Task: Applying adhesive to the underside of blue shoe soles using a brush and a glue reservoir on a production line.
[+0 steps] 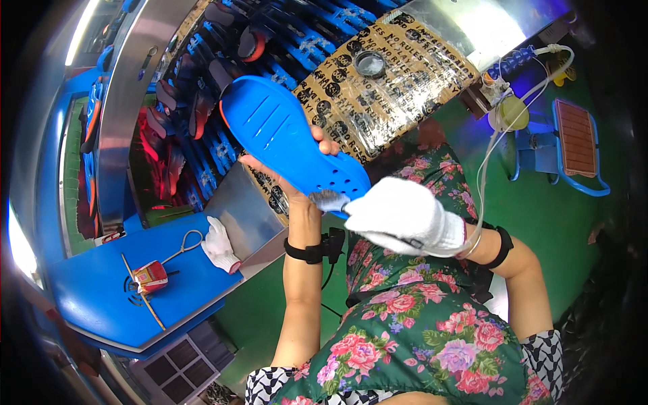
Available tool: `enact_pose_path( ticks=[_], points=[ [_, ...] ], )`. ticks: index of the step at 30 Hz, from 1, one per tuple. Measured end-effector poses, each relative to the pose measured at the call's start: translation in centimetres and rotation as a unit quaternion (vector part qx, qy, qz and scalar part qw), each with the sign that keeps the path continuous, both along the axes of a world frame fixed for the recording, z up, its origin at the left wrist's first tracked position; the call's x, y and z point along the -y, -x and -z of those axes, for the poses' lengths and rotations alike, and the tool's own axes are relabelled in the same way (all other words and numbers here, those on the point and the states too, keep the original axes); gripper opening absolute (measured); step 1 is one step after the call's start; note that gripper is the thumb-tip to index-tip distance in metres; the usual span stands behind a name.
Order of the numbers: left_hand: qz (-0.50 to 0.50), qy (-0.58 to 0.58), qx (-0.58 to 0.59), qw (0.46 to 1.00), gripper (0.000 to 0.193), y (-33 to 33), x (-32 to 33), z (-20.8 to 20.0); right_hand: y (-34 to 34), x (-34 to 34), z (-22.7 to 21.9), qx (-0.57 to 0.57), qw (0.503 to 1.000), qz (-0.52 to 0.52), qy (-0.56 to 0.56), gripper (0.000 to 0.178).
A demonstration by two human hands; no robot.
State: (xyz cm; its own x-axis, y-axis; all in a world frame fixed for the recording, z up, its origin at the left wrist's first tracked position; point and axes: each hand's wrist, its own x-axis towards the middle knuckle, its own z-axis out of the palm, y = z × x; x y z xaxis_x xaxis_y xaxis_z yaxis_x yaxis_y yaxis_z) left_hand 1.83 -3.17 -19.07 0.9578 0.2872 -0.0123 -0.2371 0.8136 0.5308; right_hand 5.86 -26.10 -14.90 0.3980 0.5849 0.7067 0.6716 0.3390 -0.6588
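My bare left hand grips a blue shoe sole from beneath, with fingertips curled over its far edge. The sole is tilted, its broad slotted end up and to the left, its end with small round holes toward me. In a white knit glove, my right hand is closed around a small brush. Dark bristles lie at the near edge of the sole, by the holes; the handle is mostly hidden in the glove. I cannot tell whether the bristles touch the sole.
Behind the sole is a printed, tape-covered work surface with a small round cup. Racks of blue and dark soles stand at far left. A blue table carries a white glove and red box. A chair stands right.
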Motion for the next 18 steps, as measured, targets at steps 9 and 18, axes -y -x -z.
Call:
enact_pose_path(
  ticks=[9,18],
  points=[
    [0.126,0.046,0.010,0.991,0.126,-0.2,-1.2,-0.9,-1.2,0.4,0.2,0.003,0.999,-0.008,0.034,0.025],
    [0.249,0.029,-0.018,0.968,0.128,-0.6,-0.9,-1.2,-1.1,0.5,0.3,-0.083,0.990,-0.102,0.047,0.024]
  ],
)
